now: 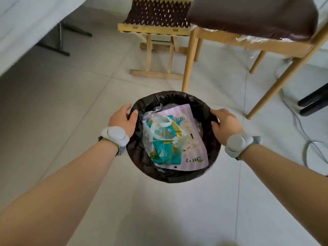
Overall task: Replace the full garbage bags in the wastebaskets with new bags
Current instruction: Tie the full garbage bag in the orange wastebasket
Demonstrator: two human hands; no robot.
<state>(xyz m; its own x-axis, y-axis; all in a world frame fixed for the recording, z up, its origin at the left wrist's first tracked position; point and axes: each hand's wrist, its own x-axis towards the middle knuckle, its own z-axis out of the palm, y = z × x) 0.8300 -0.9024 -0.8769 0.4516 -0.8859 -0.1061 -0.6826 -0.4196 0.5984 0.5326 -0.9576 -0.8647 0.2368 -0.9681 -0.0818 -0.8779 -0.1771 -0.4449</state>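
From my remote feed, head view only: wastebasket (174, 178) stands on the pale tiled floor (71, 107), centre frame, lined with a black garbage bag (136, 154) folded over its rim. Bag is full: a purple-striped pouch (197, 134) lies flat on top, a teal wrapper (165, 151) and crumpled clear plastic (159, 125) sit over its left part. Left hand (122, 119) is at the left rim, thumb hooked over the bag edge on the inside and fingers curled down the outside, so it grips the bag at the rim; fingertips are hidden. Right hand (226, 122) is at the right rim, fingers curled over the edge onto the bag and gripping it the same way; I can't see the thumb. Both arms are stretched out and bare. There is a grey-white tracker on the left wrist (115, 136) and another on the right wrist (237, 143). Behind the basket stands a wooden chair (230, 38) with a brown cushion (252, 15), its nearest front leg just beyond the far rim. Left of the chair is a wooden folding rack (156, 31) with a brown woven top. White bedding (26, 23) hangs at upper left. A grey cable (300, 125) runs along the floor on the right.
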